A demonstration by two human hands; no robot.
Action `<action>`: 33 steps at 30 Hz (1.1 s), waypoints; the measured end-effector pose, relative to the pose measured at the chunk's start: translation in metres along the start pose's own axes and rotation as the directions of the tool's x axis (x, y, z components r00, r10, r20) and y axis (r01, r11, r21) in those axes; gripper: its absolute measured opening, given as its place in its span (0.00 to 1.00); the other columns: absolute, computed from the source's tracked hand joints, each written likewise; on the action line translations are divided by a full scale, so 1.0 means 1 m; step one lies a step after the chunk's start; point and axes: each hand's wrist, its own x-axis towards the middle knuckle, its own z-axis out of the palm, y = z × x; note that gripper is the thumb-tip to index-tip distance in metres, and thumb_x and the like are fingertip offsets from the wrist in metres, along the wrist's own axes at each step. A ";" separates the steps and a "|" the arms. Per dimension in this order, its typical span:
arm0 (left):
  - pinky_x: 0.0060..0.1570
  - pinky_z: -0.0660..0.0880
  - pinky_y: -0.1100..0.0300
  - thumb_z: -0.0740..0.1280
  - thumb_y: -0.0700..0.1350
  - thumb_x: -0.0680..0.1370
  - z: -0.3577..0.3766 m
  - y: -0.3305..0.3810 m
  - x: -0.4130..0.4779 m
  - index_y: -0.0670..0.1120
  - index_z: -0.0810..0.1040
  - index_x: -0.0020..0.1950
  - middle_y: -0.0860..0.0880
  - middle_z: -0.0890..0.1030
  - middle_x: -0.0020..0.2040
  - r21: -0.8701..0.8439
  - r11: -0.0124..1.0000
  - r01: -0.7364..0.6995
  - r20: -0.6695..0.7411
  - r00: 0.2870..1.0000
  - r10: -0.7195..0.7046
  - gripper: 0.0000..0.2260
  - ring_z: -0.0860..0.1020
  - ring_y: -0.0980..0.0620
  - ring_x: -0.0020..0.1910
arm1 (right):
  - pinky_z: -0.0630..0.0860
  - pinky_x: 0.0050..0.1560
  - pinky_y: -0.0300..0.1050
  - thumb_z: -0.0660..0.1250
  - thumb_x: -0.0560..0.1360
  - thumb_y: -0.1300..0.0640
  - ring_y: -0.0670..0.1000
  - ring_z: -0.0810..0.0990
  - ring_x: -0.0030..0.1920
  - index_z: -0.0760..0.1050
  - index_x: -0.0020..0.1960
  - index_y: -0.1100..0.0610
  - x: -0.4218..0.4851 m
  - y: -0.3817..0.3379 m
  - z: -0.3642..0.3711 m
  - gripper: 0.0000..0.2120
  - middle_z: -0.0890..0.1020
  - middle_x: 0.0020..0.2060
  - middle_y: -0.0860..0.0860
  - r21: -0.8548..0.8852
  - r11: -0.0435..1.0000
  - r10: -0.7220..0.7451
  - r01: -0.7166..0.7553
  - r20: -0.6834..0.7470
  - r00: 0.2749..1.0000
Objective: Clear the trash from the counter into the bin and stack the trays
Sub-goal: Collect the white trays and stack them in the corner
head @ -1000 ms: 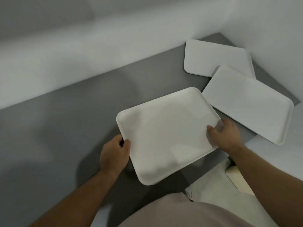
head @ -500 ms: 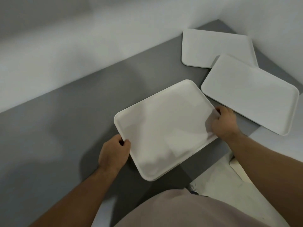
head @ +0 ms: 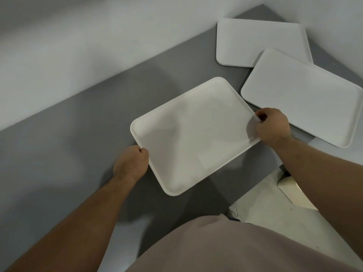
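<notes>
No trash visible on desk (head: pixel 82 122), left hand (head: pixel 131 163) and right hand (head: pixel 273 125) fingers clamped on near tray (head: pixel 193 134), far tray (head: pixel 259 41) and middle tray (head: pixel 306 97) unstacked.

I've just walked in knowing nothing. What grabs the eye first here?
A large white rectangular tray in the middle, gripped at opposite edges by the left hand and right hand. Beyond it, two more white trays lie overlapping in the far right corner of the grey counter.
</notes>
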 end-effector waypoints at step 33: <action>0.33 0.69 0.58 0.66 0.51 0.73 -0.006 0.107 0.008 0.48 0.74 0.34 0.52 0.77 0.31 0.133 0.889 -0.439 0.032 0.898 0.439 0.11 0.76 0.49 0.34 | 0.73 0.49 0.41 0.66 0.71 0.62 0.58 0.82 0.55 0.80 0.62 0.54 -0.039 0.003 -0.020 0.20 0.84 0.51 0.53 0.051 0.997 0.058 -0.063 0.099 0.993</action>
